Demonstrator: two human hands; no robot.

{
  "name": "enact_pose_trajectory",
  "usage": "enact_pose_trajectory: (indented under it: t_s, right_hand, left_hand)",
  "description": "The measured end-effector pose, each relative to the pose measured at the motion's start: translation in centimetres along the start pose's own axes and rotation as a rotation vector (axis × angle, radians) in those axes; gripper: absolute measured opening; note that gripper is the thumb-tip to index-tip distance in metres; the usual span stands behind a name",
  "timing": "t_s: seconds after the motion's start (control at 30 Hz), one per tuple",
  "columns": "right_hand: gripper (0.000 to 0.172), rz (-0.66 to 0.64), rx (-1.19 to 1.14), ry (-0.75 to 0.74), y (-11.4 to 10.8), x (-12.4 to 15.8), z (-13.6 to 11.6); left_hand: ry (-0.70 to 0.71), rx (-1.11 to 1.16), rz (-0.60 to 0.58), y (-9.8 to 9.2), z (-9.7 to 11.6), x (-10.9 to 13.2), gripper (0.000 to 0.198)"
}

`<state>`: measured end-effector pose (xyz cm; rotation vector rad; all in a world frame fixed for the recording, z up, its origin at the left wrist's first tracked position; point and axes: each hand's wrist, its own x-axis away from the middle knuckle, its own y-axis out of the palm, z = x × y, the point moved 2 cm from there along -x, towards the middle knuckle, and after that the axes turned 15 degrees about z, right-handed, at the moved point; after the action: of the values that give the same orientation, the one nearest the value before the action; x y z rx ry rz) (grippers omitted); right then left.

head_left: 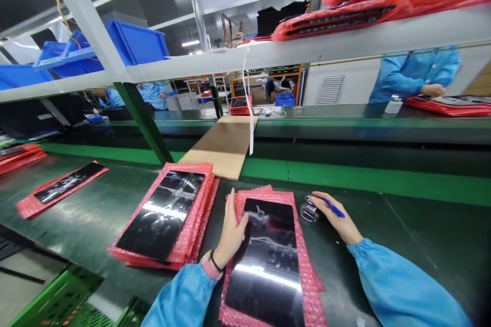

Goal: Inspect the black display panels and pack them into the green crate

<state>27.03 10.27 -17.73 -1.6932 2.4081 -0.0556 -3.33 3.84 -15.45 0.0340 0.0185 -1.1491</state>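
A glossy black glass panel lies on pink bubble-wrap sheets in front of me. My left hand rests along the panel's left edge, fingers stretched out over the wrap and thumb at the glass. To the panel's right, my right hand has a blue pen held between its fingers. Those fingertips reach a small clear round object with a shiny top, standing on the bench; its exact kind does not show. Left of my left hand, another black panel tops a stack of pink wrap.
The dark green bench carries a narrow black panel on wrap at far left. A brown board spans the gap behind. Overhead, a white shelf holds red-wrapped items and blue bins. A co-worker's hands are across the line.
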Motion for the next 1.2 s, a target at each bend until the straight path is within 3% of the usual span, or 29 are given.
enact_pose_trajectory:
  t_s: [0.07,0.13,0.2,0.3,0.37,0.57,0.7,0.87,0.97,1.03,1.1,1.2]
  right_hand:
    - [0.054,0.083,-0.01,-0.055,-0.3,1.0,-0.6]
    - [0.054,0.158,-0.017,-0.119,-0.6,2.8,-1.4]
    - [0.044,0.148,-0.016,-0.163,-0.6,5.3,-2.2]
    - [0.034,-0.15,0.027,-0.135,0.6,9.2,-2.9]
    - [0.033,-0.271,0.065,-0.125,1.5,11.2,-2.9]
    - [0.031,-0.234,0.225,-0.334,2.7,13.2,-2.3]
    - [0.027,-0.235,0.225,-0.372,2.8,13.8,-2.0]
    - [0.025,-0.265,0.103,-0.3,3.0,14.1,-2.0]
    - [0.024,-0.288,0.0,-0.246,2.8,14.1,-1.7]
    - [0.024,-0.302,-0.072,-0.187,2.5,14.0,-1.4]
    - [0.023,-0.294,-0.1,-0.149,2.1,13.8,-1.0]
    - [0.023,-0.274,-0.068,-0.169,1.8,13.4,-0.7]
  left_hand:
    - [0.167,-0.129,0.002,-1.3,0.6,1.0,0.064]
    - [0.173,-0.205,-0.026,-3.0,0.8,1.9,0.056]
    - [-0.004,-0.18,-0.036,-4.8,0.7,2.5,0.05]
    - [-0.24,-0.137,-0.068,-6.6,0.5,3.0,0.039]
    - [-0.303,-0.127,-0.111,-6.9,0.7,3.3,0.035]
    - [-0.509,-0.138,-0.181,-6.5,1.2,4.2,0.037]
    - [-0.624,-0.116,-0.203,-6.4,1.7,3.9,0.044]
    - [-0.541,-0.043,-0.24,-4.0,2.9,2.9,0.037]
    - [-0.396,0.001,-0.243,-2.2,4.0,1.9,0.037]
    - [-0.293,0.012,-0.214,-1.9,4.9,0.8,0.045]
    - [-0.229,0.001,-0.168,-3.1,5.9,-0.9,0.046]
    - [-0.159,-0.03,-0.036,-7.3,7.4,-4.2,0.045]
